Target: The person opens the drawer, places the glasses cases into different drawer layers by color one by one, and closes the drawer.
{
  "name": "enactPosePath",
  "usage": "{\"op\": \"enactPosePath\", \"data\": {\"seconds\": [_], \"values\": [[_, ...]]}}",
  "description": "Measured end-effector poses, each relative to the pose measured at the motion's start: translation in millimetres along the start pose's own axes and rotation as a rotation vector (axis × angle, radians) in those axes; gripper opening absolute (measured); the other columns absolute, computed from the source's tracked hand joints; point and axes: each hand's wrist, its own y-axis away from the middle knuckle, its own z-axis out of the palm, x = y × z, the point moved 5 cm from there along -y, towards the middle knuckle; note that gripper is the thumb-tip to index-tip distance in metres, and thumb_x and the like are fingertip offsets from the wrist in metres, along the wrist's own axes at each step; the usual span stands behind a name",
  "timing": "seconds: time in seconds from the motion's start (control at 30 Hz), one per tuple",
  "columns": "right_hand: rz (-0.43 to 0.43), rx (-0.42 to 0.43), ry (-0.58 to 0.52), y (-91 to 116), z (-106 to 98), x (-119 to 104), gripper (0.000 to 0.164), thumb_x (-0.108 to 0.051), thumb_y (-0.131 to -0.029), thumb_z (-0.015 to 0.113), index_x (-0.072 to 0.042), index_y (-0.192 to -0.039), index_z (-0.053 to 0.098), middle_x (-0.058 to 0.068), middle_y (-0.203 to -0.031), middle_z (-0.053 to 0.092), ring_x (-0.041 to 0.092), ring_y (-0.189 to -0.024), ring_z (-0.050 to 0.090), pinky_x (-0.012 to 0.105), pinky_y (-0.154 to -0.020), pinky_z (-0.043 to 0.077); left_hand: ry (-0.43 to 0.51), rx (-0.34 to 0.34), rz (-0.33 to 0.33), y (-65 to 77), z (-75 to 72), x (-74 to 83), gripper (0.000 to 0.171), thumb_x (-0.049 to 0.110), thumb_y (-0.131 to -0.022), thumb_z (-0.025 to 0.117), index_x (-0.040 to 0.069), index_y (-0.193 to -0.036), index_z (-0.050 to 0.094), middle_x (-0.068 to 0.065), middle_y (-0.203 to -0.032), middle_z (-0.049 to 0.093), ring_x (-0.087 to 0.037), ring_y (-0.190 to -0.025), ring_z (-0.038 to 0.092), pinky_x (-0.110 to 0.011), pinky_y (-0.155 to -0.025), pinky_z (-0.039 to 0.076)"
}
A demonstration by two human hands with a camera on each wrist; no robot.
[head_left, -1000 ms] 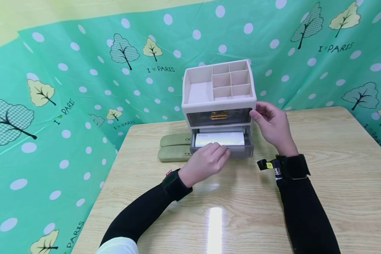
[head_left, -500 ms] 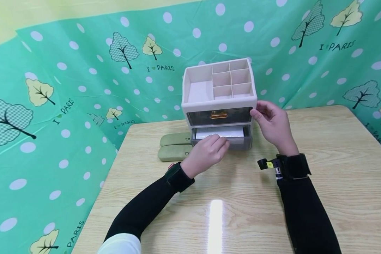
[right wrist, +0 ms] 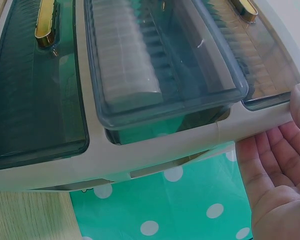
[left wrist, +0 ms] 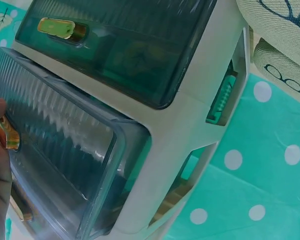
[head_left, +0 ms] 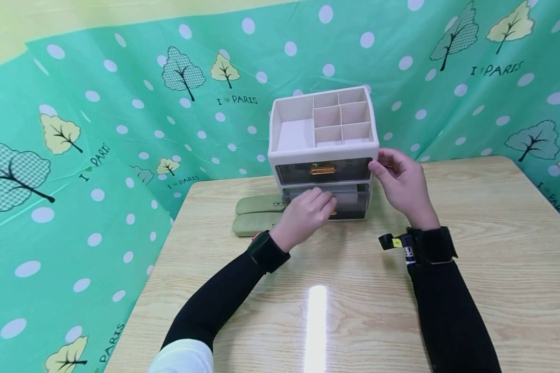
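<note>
A white desktop drawer organizer point(head_left: 324, 154) stands at the back of the table, with dark see-through drawers and gold handles. My left hand point(head_left: 306, 217) pinches the gold handle point(left wrist: 8, 134) of the middle drawer point(left wrist: 65, 135), which juts a little way out of the frame. Through its clear wall a pale white item point(right wrist: 127, 65) shows inside. At the organizer's right side, my right hand point(head_left: 401, 186) grips the front edge, thumb in front and fingers along the side. The upper drawer point(head_left: 291, 175) and the lower drawer point(head_left: 352, 214) are closed.
Two green glasses cases, a rear one point(head_left: 256, 204) and a front one point(head_left: 252, 225), lie left of the organizer. Open compartments point(head_left: 340, 116) top the organizer. A green dotted cloth point(head_left: 242, 124) hangs right behind the wooden table point(head_left: 378, 311).
My left hand has pushed the middle drawer inward, from well out to only slightly out. The white item inside has gone in with it. My right hand has stayed at the organizer's side.
</note>
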Motion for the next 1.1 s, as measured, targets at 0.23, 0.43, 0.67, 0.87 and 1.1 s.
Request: {"op": "enactPosePath", "data": {"seconds": [0.23,0.43,0.67,0.87,1.1], "values": [[0.002,-0.002,0.006,0,0,0,0.035,-0.019,-0.101,0.068,0.001,-0.130,0.065,0.013,-0.113,0.068,0.006,-0.100,0.062,0.012,-0.086,0.051,0.010,-0.009,-0.033,-1.3,4.9,-4.9,0.017,0.001,-0.099,0.064,0.004,-0.108,0.078,-0.007,-0.105,0.075,-0.018,-0.095,0.068,-0.025,-0.088,0.057],[0.004,-0.005,-0.009,0,1,-1,0.035,-0.018,-0.101,0.067,0.002,-0.130,0.065,0.013,-0.113,0.068,0.006,-0.101,0.063,0.012,-0.086,0.051,0.022,0.012,-0.058,-1.8,9.6,-9.0,0.017,0.000,-0.099,0.064,0.003,-0.108,0.078,-0.007,-0.105,0.075,-0.019,-0.096,0.068,-0.026,-0.089,0.057],[0.014,-0.006,-0.006,0,1,0,0.036,-0.019,-0.101,0.067,0.002,-0.130,0.065,0.012,-0.113,0.068,0.006,-0.101,0.062,0.012,-0.086,0.051,0.003,0.010,-0.077,-1.0,15.3,-10.9,0.019,0.000,-0.099,0.063,0.004,-0.110,0.078,-0.007,-0.108,0.075,-0.019,-0.096,0.067,-0.026,-0.087,0.058],[0.005,-0.005,-0.018,0,1,-1,0.036,-0.018,-0.101,0.068,0.002,-0.130,0.065,0.012,-0.113,0.068,0.007,-0.101,0.063,0.013,-0.086,0.051,-0.006,0.024,-0.086,-0.7,15.6,-11.0,0.019,0.000,-0.100,0.062,0.005,-0.109,0.079,-0.006,-0.106,0.075,-0.018,-0.096,0.068,-0.025,-0.087,0.058],[0.002,-0.002,-0.026,0,1,1,0.036,-0.017,-0.101,0.068,0.003,-0.130,0.064,0.010,-0.113,0.069,0.006,-0.101,0.063,0.013,-0.086,0.051,-0.022,0.039,-0.087,-0.7,16.0,-10.6,0.018,0.002,-0.101,0.063,0.005,-0.108,0.079,-0.006,-0.105,0.076,-0.018,-0.094,0.068,-0.024,-0.087,0.058]]}}
